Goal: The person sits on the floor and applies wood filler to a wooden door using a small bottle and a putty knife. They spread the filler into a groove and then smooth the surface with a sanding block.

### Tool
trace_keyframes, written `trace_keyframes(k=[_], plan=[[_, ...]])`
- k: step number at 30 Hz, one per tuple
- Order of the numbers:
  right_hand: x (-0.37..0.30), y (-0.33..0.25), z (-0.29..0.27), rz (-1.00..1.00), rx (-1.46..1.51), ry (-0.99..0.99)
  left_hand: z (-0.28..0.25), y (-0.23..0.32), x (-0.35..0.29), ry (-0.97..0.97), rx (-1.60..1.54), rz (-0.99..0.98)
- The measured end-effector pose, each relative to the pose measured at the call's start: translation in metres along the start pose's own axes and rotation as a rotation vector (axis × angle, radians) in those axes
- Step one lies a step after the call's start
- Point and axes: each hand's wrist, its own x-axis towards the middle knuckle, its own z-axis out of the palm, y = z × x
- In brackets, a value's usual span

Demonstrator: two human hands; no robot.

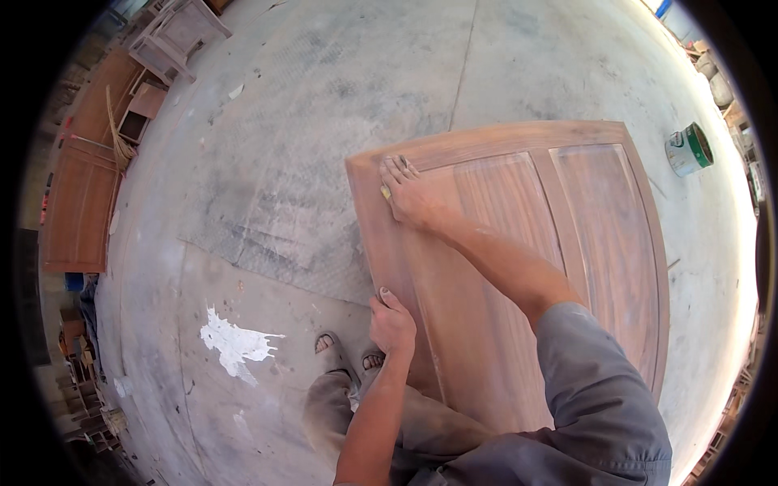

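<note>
A large brown wooden door panel (pixel 596 235), framed with recessed sections, lies in front of me and to my right. My right hand (pixel 409 193) presses down on the frame near its far left corner, fingers close together. A small yellow-edged pad (pixel 386 192) peeks out beneath that hand; most of it is covered, so its exact kind is unclear. Closer to me, my left hand (pixel 393 324) grips the panel's left edge, thumb on top. Pale dust marks the fingers of both hands.
A worn sheet (pixel 275 227) and a white paint splash (pixel 235 344) mark the concrete floor on the left. Beyond the panel's right side stands a green-and-white bucket (pixel 689 150). Wooden furniture (pixel 174 36), a broom (pixel 117 138) and another brown panel (pixel 81 202) are at far left.
</note>
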Motion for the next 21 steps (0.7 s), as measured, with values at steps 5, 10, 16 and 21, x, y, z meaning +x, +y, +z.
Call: trace_keyframes(k=[5, 10, 16, 21], plan=[[-0.082, 0.212, -0.063, 0.341, -0.103, 0.038, 0.001, -0.004, 0.002, -0.046, -0.035, -0.022], [-0.015, 0.1, -0.009, 0.326, -0.074, 0.076, -0.003, -0.006, 0.006, -0.048, -0.013, -0.033], [0.073, -0.02, 0.028, -0.271, -0.026, -0.122, 0.007, -0.001, 0.004, -0.016, -0.05, 0.052], [0.065, -0.013, 0.02, -0.024, -0.007, 0.005, -0.007, -0.001, 0.0, -0.039, -0.003, -0.011]])
